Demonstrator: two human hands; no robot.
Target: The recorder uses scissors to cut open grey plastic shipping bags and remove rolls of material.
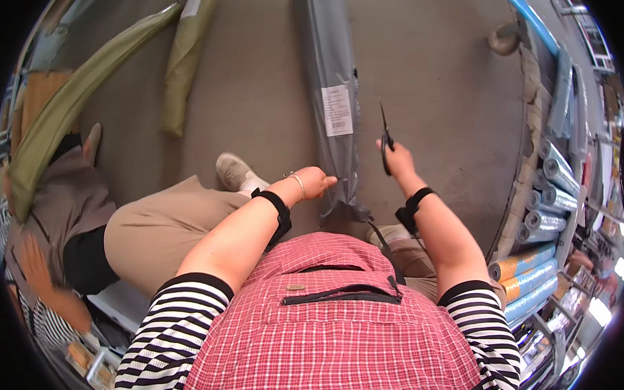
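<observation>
A long package in grey plastic wrapping [324, 40] stretches away from me over the floor, its near end crumpled and loose. A white printed label [337, 110] sticks to its upper side. At the left edge of that near end, my left hand [314, 182] is closed, its fingertips pinching the grey plastic. My right hand [401, 163] is to the right of the package, apart from it, with its fingers wrapped round the handles of black scissors [385, 134]. The scissor blades point away from me and look nearly closed.
Two olive-green wrapped rolls [179, 86] are at the left, one beside a co-worker whose hand [38, 266] shows. At the right, blue and orange rolls [534, 270] are stacked beside a low edge [515, 195]. A caster wheel [504, 38] stands at the far right.
</observation>
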